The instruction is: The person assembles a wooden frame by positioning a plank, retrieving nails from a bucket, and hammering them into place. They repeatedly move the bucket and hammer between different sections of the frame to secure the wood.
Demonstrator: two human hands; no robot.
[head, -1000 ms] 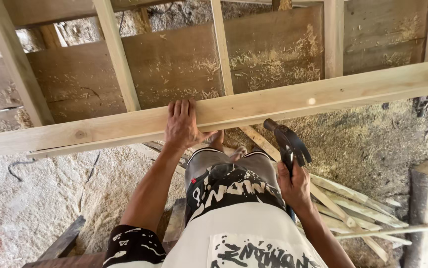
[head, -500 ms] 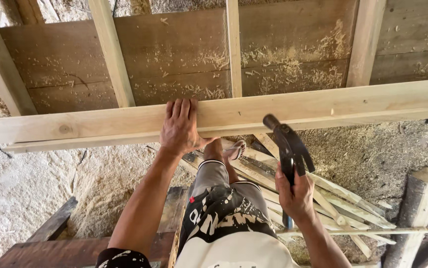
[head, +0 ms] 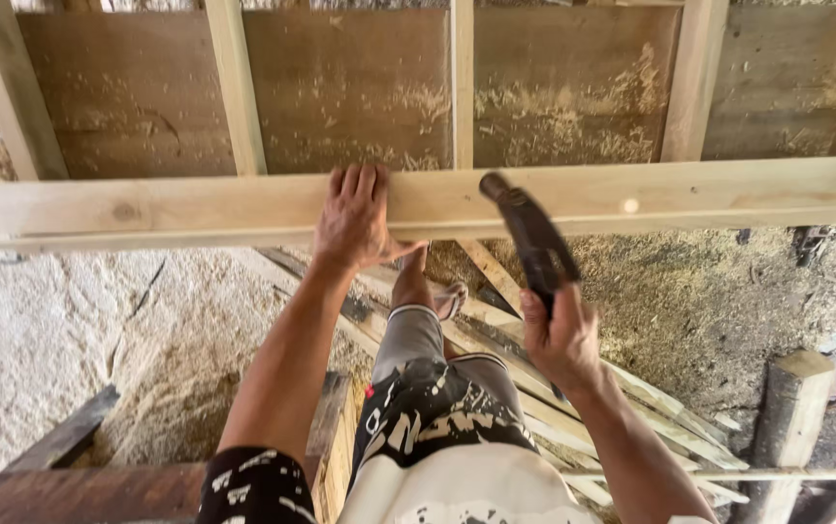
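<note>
Hammer Up, Hand on the Long Board

Hands first. The left hand [head: 355, 218] lies flat on the long pale board [head: 185, 206]. Its fingers are spread a little and press on the top of the wood, and the thumb sticks out to the side under the board's edge. It does not pinch anything.

The right hand [head: 562, 340] is wrapped tight around the handle of a dark hammer [head: 530, 238]. The fingers are pressed together around the handle. The hammer is lifted up in front of the board. Its long side runs from the hand up and to the left, and its head is at the top, right in front of the board's face. I cannot tell if the head touches the wood.

The long board goes all the way across, from the left side to the right side, nearly level. Behind it stand thin wooden posts [head: 236, 87], pointing up and down, with brown wall boards [head: 340, 87] behind them.

Down below are the person's knee and patterned shorts [head: 437, 408]. A pile of thin wood strips [head: 631, 398] lies on the ground, slanting toward the lower right. A short log post [head: 791, 427] stands at the right. The ground [head: 69, 330] is dusty and pale. No box, bucket or bowl shows here.
</note>
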